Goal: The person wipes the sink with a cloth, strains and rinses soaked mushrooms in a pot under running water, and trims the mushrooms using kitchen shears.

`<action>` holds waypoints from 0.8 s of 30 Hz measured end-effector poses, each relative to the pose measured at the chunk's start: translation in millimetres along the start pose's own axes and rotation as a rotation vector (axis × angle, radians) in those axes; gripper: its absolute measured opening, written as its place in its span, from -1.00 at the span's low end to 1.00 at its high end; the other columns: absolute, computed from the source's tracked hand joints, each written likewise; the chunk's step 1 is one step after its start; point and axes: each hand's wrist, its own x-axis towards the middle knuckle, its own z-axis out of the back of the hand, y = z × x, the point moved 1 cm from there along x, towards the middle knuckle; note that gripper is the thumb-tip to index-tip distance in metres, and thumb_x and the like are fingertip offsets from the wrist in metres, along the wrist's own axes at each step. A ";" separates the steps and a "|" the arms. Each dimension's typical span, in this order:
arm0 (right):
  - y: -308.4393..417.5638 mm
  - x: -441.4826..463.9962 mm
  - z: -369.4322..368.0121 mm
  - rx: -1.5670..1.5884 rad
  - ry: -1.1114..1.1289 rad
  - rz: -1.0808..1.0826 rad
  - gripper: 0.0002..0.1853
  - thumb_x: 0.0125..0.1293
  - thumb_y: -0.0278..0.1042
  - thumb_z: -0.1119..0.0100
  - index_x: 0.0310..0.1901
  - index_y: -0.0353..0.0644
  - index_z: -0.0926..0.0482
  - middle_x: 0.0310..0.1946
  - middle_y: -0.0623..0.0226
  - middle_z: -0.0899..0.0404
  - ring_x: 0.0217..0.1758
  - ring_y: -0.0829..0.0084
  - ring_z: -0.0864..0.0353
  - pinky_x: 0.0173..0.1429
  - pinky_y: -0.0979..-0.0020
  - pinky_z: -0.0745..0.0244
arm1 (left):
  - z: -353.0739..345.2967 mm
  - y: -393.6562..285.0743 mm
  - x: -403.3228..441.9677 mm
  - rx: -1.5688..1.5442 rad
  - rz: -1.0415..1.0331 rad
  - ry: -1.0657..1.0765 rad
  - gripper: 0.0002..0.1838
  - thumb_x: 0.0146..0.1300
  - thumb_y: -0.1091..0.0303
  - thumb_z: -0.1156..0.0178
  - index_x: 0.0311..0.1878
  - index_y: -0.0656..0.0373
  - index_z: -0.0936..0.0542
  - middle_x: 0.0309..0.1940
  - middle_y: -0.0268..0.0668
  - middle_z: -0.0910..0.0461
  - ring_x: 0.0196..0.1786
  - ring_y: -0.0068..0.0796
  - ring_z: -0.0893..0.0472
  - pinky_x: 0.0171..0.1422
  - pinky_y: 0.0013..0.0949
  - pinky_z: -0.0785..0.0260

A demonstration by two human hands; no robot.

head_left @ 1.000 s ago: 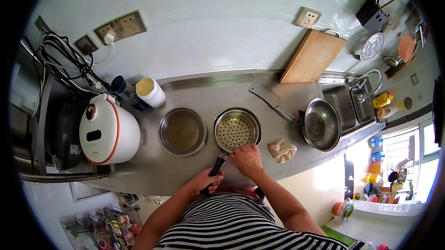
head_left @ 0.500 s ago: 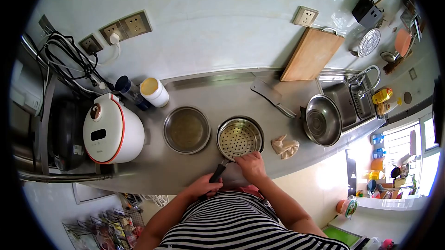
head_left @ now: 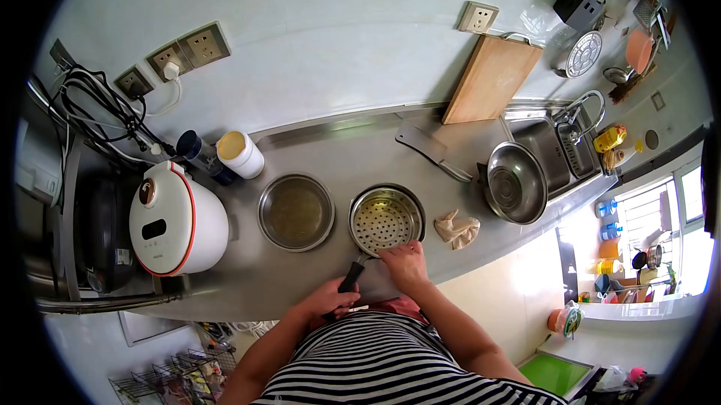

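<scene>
Head view: the left hand (head_left: 331,297) grips the pan's black handle (head_left: 351,277), apparently steadying it, while the right hand (head_left: 406,264) pinches the perforated steamer's (head_left: 382,222) near rim.

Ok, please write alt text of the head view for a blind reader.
The left hand grips the black handle of a steel pot with holed insert; the right hand rests at its edge. Also on the metal counter: a cleaver, cloth, round pan and white cooker.

your kitchen, sink (head_left: 538,151) at two o'clock, rice cooker (head_left: 179,219) at nine, cutting board (head_left: 492,79) at one o'clock
</scene>
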 end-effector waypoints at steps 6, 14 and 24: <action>-12.9 6.6 2.9 -0.053 0.046 -0.041 -0.80 0.11 -0.36 -0.09 -0.22 0.08 -0.62 -0.42 0.46 -0.63 -0.24 0.44 -0.58 0.08 0.25 -0.21 | -10.8 -16.1 10.1 -0.047 0.042 -0.050 -0.80 0.25 0.42 -0.16 -0.15 0.14 -0.34 -0.59 -0.45 -0.30 -0.70 -0.71 -0.23 -0.63 -0.52 -0.12; -1.3 0.3 -2.8 -0.016 0.000 0.008 -0.80 0.12 -0.35 -0.11 -0.20 0.06 -0.63 -0.43 0.47 -0.62 -0.28 0.44 -0.56 0.04 0.25 -0.20 | 0.0 -2.6 3.3 -0.018 0.028 -0.024 -0.81 0.25 0.42 -0.16 -0.17 0.14 -0.34 -0.60 -0.44 -0.29 -0.70 -0.69 -0.23 -0.62 -0.54 -0.08; -27.2 13.3 8.2 -0.094 0.033 -0.033 -0.83 0.09 -0.36 -0.12 -0.26 0.05 -0.62 -0.43 0.48 -0.62 -0.26 0.48 -0.55 0.05 0.25 -0.19 | -13.1 -20.8 30.7 -0.003 0.000 -0.064 -0.84 0.25 0.42 -0.15 -0.18 0.13 -0.37 -0.60 -0.45 -0.28 -0.69 -0.70 -0.25 -0.63 -0.54 -0.10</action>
